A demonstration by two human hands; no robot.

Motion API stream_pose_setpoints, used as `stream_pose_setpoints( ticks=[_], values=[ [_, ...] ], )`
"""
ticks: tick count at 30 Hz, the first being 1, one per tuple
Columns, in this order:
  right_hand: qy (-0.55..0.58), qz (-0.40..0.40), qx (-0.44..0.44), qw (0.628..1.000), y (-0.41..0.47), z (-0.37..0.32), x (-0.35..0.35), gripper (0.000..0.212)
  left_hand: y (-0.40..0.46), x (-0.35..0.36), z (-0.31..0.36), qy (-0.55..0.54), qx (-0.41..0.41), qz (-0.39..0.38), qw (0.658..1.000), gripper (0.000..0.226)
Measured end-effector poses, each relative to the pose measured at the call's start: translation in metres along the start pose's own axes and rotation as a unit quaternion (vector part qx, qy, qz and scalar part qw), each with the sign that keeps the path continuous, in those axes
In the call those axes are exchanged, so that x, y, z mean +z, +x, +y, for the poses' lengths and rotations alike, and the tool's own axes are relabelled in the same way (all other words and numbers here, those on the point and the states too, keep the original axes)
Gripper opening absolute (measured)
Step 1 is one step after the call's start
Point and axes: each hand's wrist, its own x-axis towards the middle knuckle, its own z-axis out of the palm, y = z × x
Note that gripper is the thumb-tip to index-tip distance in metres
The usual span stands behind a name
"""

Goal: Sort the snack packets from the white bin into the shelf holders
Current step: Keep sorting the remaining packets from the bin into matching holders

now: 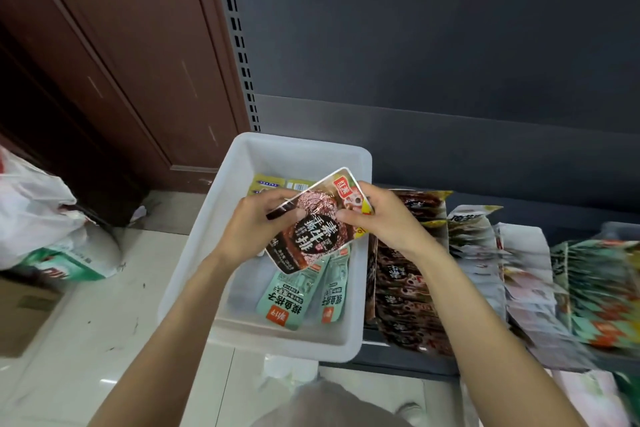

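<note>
We held a dark brown snack packet (308, 229) above the white bin (242, 163), tilted, its top corner toward the bin's far rim; our left hand (254, 227) pinched its left edge, thumb on the face, and our right hand (379, 218) pinched its right edge, thumb over the front; the packet bore a red corner tag and large white characters reading 手撕素牛排; under it lay two mint-green packets (289, 295) with orange tabs, and a yellow-green packet (273, 184) near the far wall; the bin's near-left floor stayed bare; just right of the bin, rows of dark packets (405, 291) and paler ones (526, 281) stood packed in the shelf holders, blurred; a white plastic bag (38, 204) sat on the tiled floor at left.
</note>
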Motion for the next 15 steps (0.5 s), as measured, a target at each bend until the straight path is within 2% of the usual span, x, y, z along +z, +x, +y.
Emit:
stream_pose_setpoints(
  ticks=[2, 5, 8, 9, 10, 12, 15],
  values=[
    [-0.035, 0.022, -0.021, 0.999, -0.008, 0.001, -0.006, 0.02, 0.001, 0.009, 0.007, -0.001, 0.006, 0.003, 1.0, 0.02],
    [-0.123, 0.114, -0.059, 0.984, -0.019, 0.003, -0.016, 0.018, 0.002, 0.027, 0.016, 0.064, 0.053, 0.054, 0.995, 0.027],
    [-0.095, 0.23, -0.065, 0.966, -0.036, 0.0, -0.04, 0.016, 0.005, 0.049, 0.024, 0.134, 0.084, 0.162, 0.974, 0.04],
    [-0.07, 0.271, -0.068, 0.958, -0.042, 0.0, -0.051, 0.013, 0.007, 0.057, 0.029, 0.136, 0.09, 0.173, 0.971, 0.041],
    [-0.05, 0.309, -0.067, 0.947, -0.048, 0.001, -0.064, 0.011, 0.009, 0.066, 0.033, 0.136, 0.096, 0.16, 0.973, 0.041],
    [-0.013, 0.362, -0.055, 0.931, -0.056, 0.005, -0.09, 0.011, 0.017, 0.087, 0.039, 0.153, 0.106, 0.086, 0.979, 0.044],
    [-0.001, 0.376, -0.031, 0.926, -0.062, 0.013, -0.116, 0.014, 0.033, 0.117, 0.04, 0.206, 0.097, -0.032, 0.973, 0.062]
  ],
)
